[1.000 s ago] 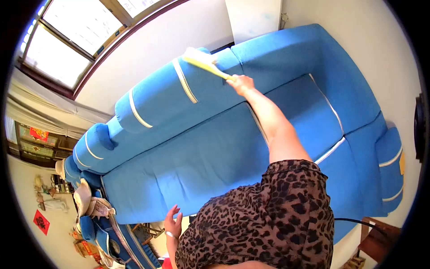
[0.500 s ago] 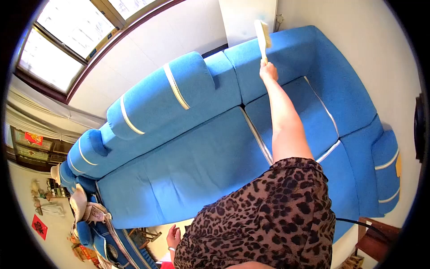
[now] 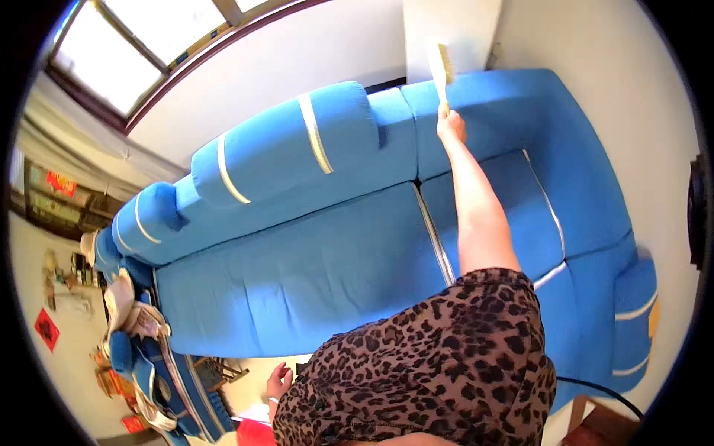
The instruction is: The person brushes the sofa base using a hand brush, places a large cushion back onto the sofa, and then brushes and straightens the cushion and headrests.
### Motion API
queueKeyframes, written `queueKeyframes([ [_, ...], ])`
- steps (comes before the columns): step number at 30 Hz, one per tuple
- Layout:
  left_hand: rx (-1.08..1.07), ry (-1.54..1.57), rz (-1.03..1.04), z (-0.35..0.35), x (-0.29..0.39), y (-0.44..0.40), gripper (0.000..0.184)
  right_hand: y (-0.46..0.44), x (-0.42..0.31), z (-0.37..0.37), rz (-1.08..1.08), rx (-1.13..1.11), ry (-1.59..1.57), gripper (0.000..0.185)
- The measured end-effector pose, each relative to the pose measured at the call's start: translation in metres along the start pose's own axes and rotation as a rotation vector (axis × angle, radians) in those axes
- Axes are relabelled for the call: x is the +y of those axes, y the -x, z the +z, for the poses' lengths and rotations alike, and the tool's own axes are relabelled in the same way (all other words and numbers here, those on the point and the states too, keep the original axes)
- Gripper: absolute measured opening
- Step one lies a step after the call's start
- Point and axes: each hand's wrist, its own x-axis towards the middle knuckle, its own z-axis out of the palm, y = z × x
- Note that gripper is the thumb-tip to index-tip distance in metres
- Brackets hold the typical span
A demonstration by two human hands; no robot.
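Observation:
My right hand [image 3: 451, 128] is closed around the handle of a pale bed brush [image 3: 442, 65]. The brush is held upright with its bristles facing right, by the top of the backrest of the blue sofa [image 3: 312, 264]. Whether the bristles touch the fabric I cannot tell. Low on the left hangs my left hand [image 3: 279, 380], its fingers loosely bent and apart with nothing in them. It is near the front edge of the sofa seat.
A blue striped cushion [image 3: 279, 145] lies along the backrest. Clothes [image 3: 141, 320] are piled at the left end. A window [image 3: 111, 63] is at the upper left, a white panel [image 3: 450, 30] behind the sofa. At the lower right is a brown wooden piece [image 3: 602, 425] beside a black cable [image 3: 606, 388].
The view has shifted, so the sofa sits lower in the picture. My right hand still holds the brush near the backrest top. My left hand remains low, its fingers slightly more spread.

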Motion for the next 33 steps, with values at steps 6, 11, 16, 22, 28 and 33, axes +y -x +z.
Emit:
queueKeyframes([
  [6,-0.044,-0.304,0.133,0.009,0.062,0.009,0.037,0.087,-0.065,0.048,0.181,-0.739,-1.128,0.047],
  [11,0.037,-0.260,0.097,0.006,0.052,0.012,0.040,0.112,-0.095,0.074,0.503,-1.088,-1.670,0.040],
  [16,-0.026,-0.233,0.014,0.007,0.021,0.016,0.040,0.127,-0.095,0.108,0.796,-0.967,-1.705,0.035],
  [22,-0.049,-0.230,0.003,0.001,0.008,0.010,0.041,0.148,-0.118,0.111,0.842,-0.788,-1.597,0.033],
  [28,-0.108,-0.172,0.073,0.011,0.036,-0.011,0.039,0.176,-0.130,0.087,0.821,-0.848,-1.727,0.044],
  [33,-0.084,0.004,0.168,0.014,0.047,-0.038,0.039,0.280,-0.143,0.019,0.734,-1.804,-1.895,0.041],
])
